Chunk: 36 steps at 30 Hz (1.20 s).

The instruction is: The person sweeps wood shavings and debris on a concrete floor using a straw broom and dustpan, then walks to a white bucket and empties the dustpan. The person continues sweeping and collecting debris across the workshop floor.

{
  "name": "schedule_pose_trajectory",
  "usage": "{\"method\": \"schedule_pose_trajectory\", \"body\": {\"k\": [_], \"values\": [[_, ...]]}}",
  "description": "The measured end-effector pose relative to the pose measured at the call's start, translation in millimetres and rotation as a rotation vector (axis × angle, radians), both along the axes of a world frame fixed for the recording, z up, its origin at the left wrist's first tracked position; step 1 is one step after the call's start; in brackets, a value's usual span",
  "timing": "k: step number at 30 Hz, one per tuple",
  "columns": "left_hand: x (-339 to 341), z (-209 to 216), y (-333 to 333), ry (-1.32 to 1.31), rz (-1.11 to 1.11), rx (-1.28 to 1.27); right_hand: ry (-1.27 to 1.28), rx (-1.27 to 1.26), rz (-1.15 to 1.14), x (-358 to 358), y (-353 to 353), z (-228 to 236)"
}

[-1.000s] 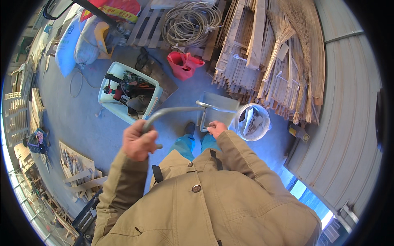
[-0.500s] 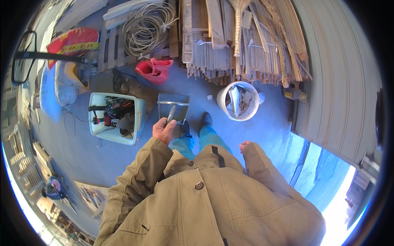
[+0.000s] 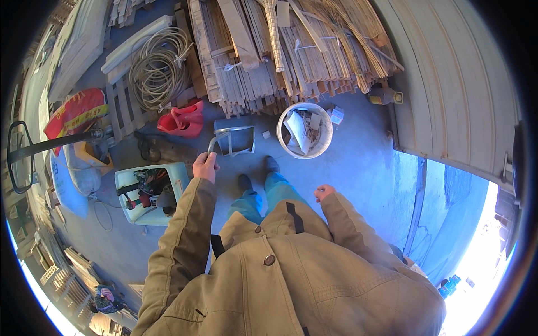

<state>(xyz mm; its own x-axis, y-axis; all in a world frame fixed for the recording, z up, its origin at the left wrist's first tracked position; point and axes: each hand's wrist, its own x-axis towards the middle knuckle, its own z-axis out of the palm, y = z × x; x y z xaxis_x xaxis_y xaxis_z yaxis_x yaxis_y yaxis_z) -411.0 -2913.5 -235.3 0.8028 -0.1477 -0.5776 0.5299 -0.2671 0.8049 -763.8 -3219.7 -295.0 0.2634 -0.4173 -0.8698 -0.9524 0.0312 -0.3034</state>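
Note:
My left hand [image 3: 206, 166] is closed around the handle of a metal dustpan [image 3: 243, 140]. The dustpan is held out in front of my left foot, its handle slanting to the left and its pan on the right. Nothing shows lying in the pan. My right hand [image 3: 323, 192] hangs before my right hip, its fingers curled in, and no object shows in it. Ahead of my feet, to the right of the dustpan, stands a white bucket [image 3: 282, 147] filled with scraps and broken pieces.
A pale green bin [image 3: 183, 178] of tools stands left. Beyond it lie a red rubber bag-like container [image 3: 182, 120] and a coiled hose [image 3: 159, 70] on a pallet. Stacked wooden slats [image 3: 246, 92] edge the far side. A small box [image 3: 335, 115] sits beside the bucket; a ribbed metal panel [image 3: 448, 84] rises right.
The view has turned, shifting the surroundings. My left hand has carried the dustpan closer to the bucket, and its handle has swung toward the left. The right hand has lifted slightly, fingers curled.

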Motion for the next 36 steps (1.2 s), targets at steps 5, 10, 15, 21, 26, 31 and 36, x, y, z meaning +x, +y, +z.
{"method": "schedule_pose_trajectory", "body": {"k": [5,10,15,21,26,31,36], "values": [[12.6,-13.5,-12.4,-0.053,-0.126,0.136,0.057,-0.019,0.02,0.1,-15.0,4.7],[26.0,-21.9,-22.2,-0.169,-0.112,0.221,0.095,-0.015,0.073,-0.4,-23.6,-0.2],[16.2,-19.5,-22.6,-0.158,-0.116,0.275,0.037,0.028,0.054,12.0,-37.1,-11.2],[5.7,-14.9,-21.9,-0.188,-0.111,0.333,0.04,0.02,0.057,27.8,-56.0,-16.1],[2.4,-18.3,-6.1,-0.186,-0.081,0.371,0.018,0.018,0.087,32.5,-71.0,-30.9],[-54.0,-11.3,19.3,-0.216,0.029,0.45,0.022,0.105,0.118,40.5,-81.8,-45.5],[-130.1,0.7,77.1,0.069,-0.079,0.666,-0.009,0.1,0.186,69.5,-88.2,-42.8]]}}
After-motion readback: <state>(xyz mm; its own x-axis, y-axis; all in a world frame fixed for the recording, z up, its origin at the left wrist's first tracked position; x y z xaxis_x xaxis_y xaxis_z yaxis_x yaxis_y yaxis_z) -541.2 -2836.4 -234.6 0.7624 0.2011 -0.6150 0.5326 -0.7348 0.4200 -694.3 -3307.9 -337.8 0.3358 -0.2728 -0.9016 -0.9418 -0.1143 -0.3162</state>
